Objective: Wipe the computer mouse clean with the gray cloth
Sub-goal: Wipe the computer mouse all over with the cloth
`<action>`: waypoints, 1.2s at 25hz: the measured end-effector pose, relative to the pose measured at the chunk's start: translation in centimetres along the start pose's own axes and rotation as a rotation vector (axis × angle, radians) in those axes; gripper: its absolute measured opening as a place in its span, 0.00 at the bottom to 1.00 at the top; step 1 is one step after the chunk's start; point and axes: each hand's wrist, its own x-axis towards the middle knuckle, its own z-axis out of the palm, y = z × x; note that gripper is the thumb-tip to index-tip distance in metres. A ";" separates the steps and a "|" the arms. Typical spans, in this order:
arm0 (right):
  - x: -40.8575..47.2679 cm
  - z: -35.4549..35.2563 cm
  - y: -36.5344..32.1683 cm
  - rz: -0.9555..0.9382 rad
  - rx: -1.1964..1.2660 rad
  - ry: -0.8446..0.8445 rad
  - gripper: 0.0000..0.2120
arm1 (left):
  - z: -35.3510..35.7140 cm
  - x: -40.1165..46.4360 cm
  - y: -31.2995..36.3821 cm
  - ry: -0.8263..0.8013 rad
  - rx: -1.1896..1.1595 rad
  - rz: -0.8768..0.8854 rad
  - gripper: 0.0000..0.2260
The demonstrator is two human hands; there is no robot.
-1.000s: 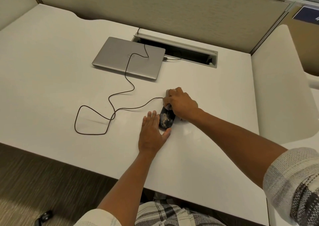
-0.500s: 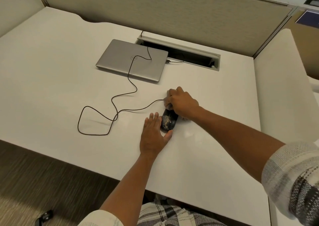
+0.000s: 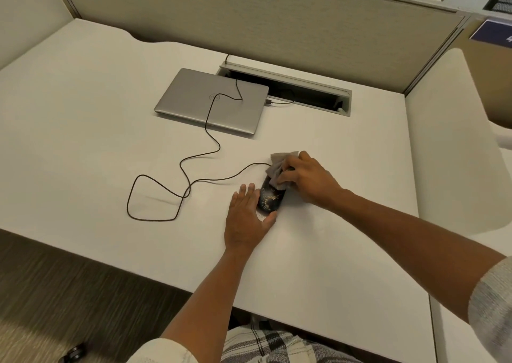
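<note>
A: Head view, the only one. Where is the mouse (image 3: 270, 198)?

B: Just right of the frame's centre, lying on the pale surface (image 3: 332, 251). It is black, with light specks over its near half.

A: And the hands?

B: The left hand (image 3: 247, 218) lies flat beside the mouse, fingers straight, thumb hooked round the near end as if to steady it. The right hand (image 3: 306, 178) has its fingers curled round the gray cloth (image 3: 277, 166), bunched over the far end of the mouse, where the cord (image 3: 210, 152) runs out.

A: So which step is this?

B: I judge the wiping is under way at the far end; the specks on the near half say that part is not yet clean.

A: What does the next move call for?

B: Probably drawing the cloth toward the bottom of the frame, along the mouse's back, with the left hand bracing so the mouse does not slide. The thumb would need to clear the near end.

A: Anything else about?

B: A closed laptop (image 3: 210, 102) sits above centre, with the cord crossing its lid.
</note>
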 end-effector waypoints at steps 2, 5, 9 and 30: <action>0.9 0.3 -0.7 0.076 0.034 0.030 0.10 | 0.1 0.0 -0.1 -0.001 0.000 -0.006 0.34; 1.6 1.5 -3.4 0.092 0.059 0.031 0.10 | 0.0 0.0 -0.1 -0.007 0.003 -0.011 0.34; 0.0 2.4 -4.1 0.029 0.088 0.062 0.11 | -0.2 0.0 0.0 -0.014 -0.018 -0.015 0.34; -4.4 3.4 -1.9 0.081 0.003 0.216 0.07 | -0.3 -0.1 0.3 0.000 -0.008 0.004 0.34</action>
